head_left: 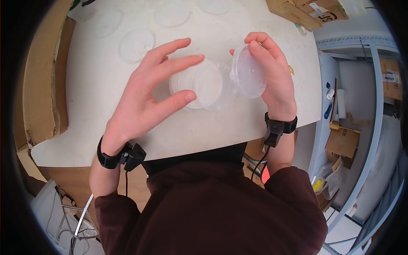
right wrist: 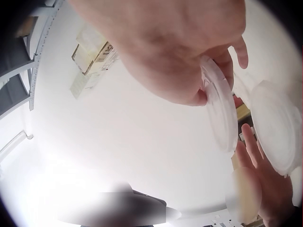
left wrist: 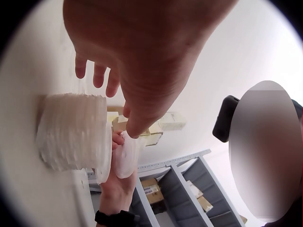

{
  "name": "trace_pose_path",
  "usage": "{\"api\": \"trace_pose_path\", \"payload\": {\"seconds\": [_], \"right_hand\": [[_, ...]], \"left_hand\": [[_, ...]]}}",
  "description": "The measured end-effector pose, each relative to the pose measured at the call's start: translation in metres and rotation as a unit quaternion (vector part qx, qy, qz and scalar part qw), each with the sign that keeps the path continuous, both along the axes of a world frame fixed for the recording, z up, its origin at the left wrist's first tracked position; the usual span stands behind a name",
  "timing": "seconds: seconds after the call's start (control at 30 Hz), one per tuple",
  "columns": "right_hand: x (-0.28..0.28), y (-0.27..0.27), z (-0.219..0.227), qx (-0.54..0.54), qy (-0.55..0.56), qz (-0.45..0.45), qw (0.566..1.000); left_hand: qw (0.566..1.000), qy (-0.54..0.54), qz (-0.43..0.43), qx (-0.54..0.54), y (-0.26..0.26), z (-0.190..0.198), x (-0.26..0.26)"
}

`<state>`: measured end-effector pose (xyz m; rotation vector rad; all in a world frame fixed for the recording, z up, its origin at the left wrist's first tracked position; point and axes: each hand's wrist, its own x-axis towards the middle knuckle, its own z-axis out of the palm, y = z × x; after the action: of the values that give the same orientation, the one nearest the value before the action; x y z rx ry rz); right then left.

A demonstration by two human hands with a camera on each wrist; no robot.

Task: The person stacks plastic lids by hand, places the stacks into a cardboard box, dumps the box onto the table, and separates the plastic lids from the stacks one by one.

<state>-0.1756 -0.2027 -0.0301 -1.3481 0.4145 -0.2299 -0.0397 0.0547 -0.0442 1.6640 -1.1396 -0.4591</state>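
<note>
In the head view a stack of round, clear plastic lids (head_left: pixel 208 85) stands on the white table in front of the person. My left hand (head_left: pixel 140 89) is spread beside the stack, its fingers extended and holding nothing. To the right of the stack, my right hand (head_left: pixel 278 72) pinches a single clear lid (head_left: pixel 251 74) by its edge, thumb on the near face. That lid is raised and tilted in the right wrist view. From the left wrist the stack (left wrist: pixel 75 132) shows many thin rims pressed together, with one lid edge standing a little lower at its end.
Several more clear lids (head_left: pixel 136 46) lie spread over the far left of the table (head_left: pixel 106 140). A tall cardboard piece (head_left: pixel 46 85) edges the left side, and a cardboard box (head_left: pixel 304 10) stands at the back right. Grey metal shelving (head_left: pixel 376 102) rises beyond the right edge.
</note>
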Motion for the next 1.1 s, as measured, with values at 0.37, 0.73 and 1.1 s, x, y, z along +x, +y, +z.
{"api": "trace_pose_path", "payload": {"seconds": [0.37,0.73,1.1], "right_hand": [[-0.034,0.017,-0.011,0.042,0.043,0.032,0.998],[-0.047,0.017,-0.007,0.046,0.048,0.072,0.995],[-0.037,0.024,-0.007,0.085,0.003,0.021,0.996]], "left_hand": [[0.999,-0.037,0.010,0.036,-0.001,-0.006,-0.001],[0.998,0.028,0.039,0.028,-0.004,-0.001,0.000],[0.999,0.002,0.030,0.039,-0.005,-0.008,-0.002]]}}
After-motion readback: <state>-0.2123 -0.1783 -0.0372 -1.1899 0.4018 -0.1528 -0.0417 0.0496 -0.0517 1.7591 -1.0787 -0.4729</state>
